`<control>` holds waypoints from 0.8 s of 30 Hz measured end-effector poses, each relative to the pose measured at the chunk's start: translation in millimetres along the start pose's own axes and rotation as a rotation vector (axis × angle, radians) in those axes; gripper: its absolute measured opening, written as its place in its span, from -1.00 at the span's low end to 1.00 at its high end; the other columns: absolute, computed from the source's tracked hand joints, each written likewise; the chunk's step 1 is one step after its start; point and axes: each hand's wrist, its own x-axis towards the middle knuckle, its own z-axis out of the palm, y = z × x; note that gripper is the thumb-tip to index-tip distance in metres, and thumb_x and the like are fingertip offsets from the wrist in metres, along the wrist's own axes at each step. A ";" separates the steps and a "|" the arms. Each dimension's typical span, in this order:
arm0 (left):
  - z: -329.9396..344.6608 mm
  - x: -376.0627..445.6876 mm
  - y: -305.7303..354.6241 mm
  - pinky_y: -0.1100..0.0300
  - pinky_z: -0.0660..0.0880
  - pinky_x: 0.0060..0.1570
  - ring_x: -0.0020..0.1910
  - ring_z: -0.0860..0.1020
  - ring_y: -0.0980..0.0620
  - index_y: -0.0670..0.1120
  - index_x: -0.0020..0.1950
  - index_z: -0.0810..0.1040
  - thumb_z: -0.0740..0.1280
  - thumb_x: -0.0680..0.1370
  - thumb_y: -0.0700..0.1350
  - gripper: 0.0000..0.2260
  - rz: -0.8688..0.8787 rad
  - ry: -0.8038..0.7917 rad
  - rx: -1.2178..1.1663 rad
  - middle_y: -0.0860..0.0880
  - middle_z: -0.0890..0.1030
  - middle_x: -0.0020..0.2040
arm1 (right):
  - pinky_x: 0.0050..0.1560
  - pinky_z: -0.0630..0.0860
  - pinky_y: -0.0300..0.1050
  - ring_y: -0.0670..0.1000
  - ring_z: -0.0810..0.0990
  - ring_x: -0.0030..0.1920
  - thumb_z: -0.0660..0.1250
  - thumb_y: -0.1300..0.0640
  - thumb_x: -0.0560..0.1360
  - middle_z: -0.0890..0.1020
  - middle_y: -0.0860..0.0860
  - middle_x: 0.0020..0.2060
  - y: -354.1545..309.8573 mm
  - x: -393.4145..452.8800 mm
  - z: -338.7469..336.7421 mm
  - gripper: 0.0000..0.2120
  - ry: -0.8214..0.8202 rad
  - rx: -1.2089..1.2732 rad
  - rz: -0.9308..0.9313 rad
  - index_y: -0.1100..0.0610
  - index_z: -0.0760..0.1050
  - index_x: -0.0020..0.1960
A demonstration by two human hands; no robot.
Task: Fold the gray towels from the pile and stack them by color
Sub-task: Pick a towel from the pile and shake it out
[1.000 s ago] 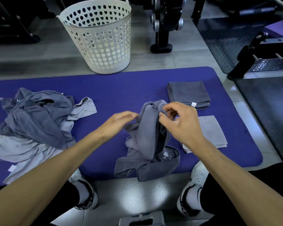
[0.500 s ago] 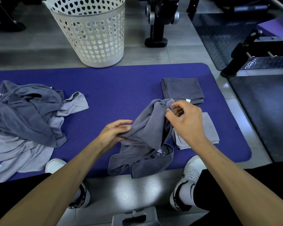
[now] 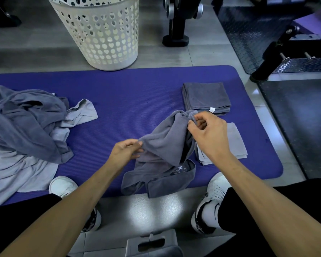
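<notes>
the person crouches at the near edge of the purple mat [image 3: 137, 93], which serves as the landmark here. over the mat's near edge, roughly at its middle, a crumpled dark gray towel [image 3: 163, 145] is held partly lifted, its lower folds trailing off the mat onto the floor. the right hand [image 3: 209, 138] has its fingers curled, pinching a bunched top edge of the towel; the left hand [image 3: 126, 151] pinches another edge lower down between thumb and fingers. the two pinches are apart along the hem, which looks like a search for corners so the cloth can be pulled flat before folding.

on the mat's right part, toward its far side, sits a folded dark gray stack [image 3: 206, 97] with a small white tag at its near edge; just nearer on the mat lies a folded light gray towel [image 3: 233, 143], partly hidden behind the right wrist. keeping the two apart seems meant to sort shades. the unfolded pile [image 3: 26, 130], dark and light mixed, covers the mat's left end. beyond the mat's far edge stands a white laundry basket [image 3: 104, 34].
</notes>
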 end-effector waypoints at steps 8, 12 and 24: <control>-17.2 4.1 49.5 0.26 0.56 -0.42 -0.38 0.65 0.11 -0.15 -0.03 0.51 0.24 0.66 -0.18 -0.89 0.102 0.364 -0.034 -0.06 0.59 -0.13 | -0.09 0.56 -0.14 -0.01 0.66 -0.17 0.42 0.15 0.53 0.71 -0.02 -0.26 -1.6 16.1 9.1 -0.89 -0.144 0.112 0.139 0.15 0.70 -0.08; -39.2 1.0 94.4 0.24 0.61 -0.34 -0.27 0.68 0.08 -0.17 0.10 0.42 0.17 0.68 -0.22 -0.94 0.330 0.587 -0.300 -0.07 0.55 -0.10 | -0.16 0.55 -0.25 -0.08 0.66 -0.25 0.37 0.18 0.57 0.67 -0.11 -0.26 -32.5 35.0 3.4 -0.88 -0.106 0.251 0.181 0.07 0.67 -0.08; -51.6 -67.8 306.6 0.18 0.60 0.03 -0.07 0.58 0.02 -0.10 -0.13 0.46 0.22 0.64 -0.30 -0.81 0.786 0.449 -0.235 -0.07 0.55 -0.14 | 0.07 0.56 0.04 0.06 0.63 -0.07 0.29 0.20 0.59 0.62 -0.02 -0.19 -198.1 107.9 -85.1 -0.92 0.093 0.266 -0.092 0.10 0.54 -0.07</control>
